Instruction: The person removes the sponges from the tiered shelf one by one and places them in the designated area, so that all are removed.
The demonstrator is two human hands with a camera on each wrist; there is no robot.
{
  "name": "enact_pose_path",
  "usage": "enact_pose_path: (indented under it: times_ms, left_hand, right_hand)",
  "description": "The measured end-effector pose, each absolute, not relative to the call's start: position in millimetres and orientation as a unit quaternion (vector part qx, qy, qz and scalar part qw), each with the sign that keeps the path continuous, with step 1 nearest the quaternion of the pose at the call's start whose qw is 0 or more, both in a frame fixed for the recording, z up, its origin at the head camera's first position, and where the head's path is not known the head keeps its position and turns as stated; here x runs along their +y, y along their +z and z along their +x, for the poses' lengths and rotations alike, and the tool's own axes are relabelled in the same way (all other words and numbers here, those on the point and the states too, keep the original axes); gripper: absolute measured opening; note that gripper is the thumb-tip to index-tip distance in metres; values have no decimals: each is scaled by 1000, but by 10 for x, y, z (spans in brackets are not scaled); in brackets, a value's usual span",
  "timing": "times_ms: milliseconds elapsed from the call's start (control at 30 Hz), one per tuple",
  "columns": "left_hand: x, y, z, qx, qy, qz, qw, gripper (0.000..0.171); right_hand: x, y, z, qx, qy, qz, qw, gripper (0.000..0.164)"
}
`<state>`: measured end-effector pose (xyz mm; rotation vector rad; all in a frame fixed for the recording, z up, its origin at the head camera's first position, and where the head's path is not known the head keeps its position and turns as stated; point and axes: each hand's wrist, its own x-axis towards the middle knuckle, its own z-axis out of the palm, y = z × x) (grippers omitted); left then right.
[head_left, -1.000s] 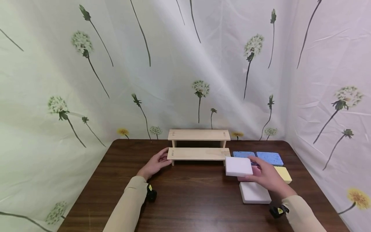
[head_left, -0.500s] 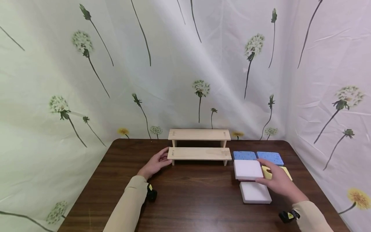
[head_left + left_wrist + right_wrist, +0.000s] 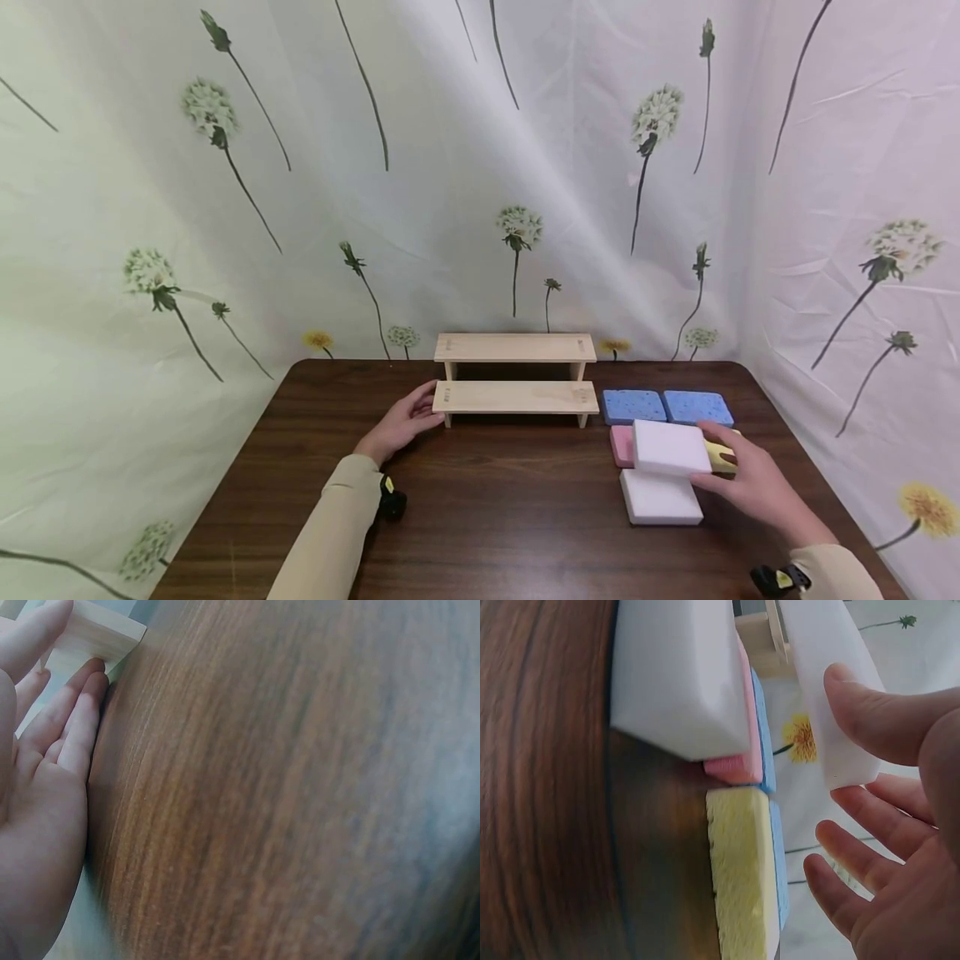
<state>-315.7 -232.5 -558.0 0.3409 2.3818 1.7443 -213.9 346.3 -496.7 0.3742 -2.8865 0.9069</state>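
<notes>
In the head view my right hand (image 3: 761,483) pinches a white sponge block (image 3: 670,448) by its right side, thumb nearest me. It hovers above a second white sponge block (image 3: 660,502) and partly hides a pink sponge (image 3: 621,447) and a yellow sponge (image 3: 718,457). The right wrist view shows a gap between the held block and the sponges on the table. My left hand (image 3: 401,425) touches the left end of a two-tier wooden stand (image 3: 516,397). Its fingers look nearly straight in the left wrist view, tips against the stand's end.
Two blue sponges (image 3: 699,407) lie side by side behind the pink and yellow ones, right of the stand. A dark wooden table (image 3: 495,517) bears everything. Behind it hangs a curtain (image 3: 450,208) printed with dandelions.
My right hand has carried the white sponge block rightward and slightly toward me, from beside the stand's right end, uncovering part of the pink sponge. The left hand and stand have stayed put.
</notes>
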Motion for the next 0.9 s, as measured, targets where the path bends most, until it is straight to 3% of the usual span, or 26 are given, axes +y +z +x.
enact_pose_path:
  times_ms: [333,700,900]
  left_hand:
    - [-2334,-5564,-3159,796,589,106,89,79]
    - [-2345,-5546,-3164,796,588,108,91,80]
    - [-2329,-5558,-3150,796,589,104,94,79]
  right_hand:
    - [3665,-5017,-2016,-944,286,137,94,84]
    - [3802,-4998,-1965,-958,271,91,33,86]
    - [3912,-5005,-1938,-962,253,93,39,85]
